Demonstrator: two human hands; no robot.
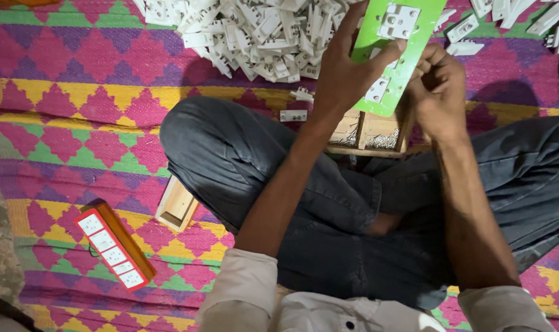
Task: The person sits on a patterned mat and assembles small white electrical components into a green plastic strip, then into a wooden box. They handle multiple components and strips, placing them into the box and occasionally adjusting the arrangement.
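Nearest the camera are the cuffs of a pale shirt [304,310] and, past them, crossed legs in dark grey trousers [329,203], the person sitting on a woven mat [64,104] patterned in pink, yellow, green and purple diamonds. On the mat at the lower left lies a finished extension board [115,245] with a red face, an orange wooden body and a row of 5 white fittings. Just beside the left knee sits a small open wooden box [177,208].

Both forearms reach forward over the lap. In front of the shins stands a wooden tray [372,136] split into compartments; one holds a heap of small silvery screws [383,141].

Above that tray the 2 hands hold a bright green plate [415,46], tilted, with 3 white socket parts [399,21] seated in it. The left hand [344,71] grips the plate's left edge, fingers wrapped behind it and thumb lying across its front. The right hand [439,92] is curled in at the plate's lower right edge, fingertips bunched against it; what they pinch cannot be told.

A single white part [293,115] lies on the mat near the tray. Farthest off, a big pile of white plastic socket parts [255,34] spreads along the mat's far edge.
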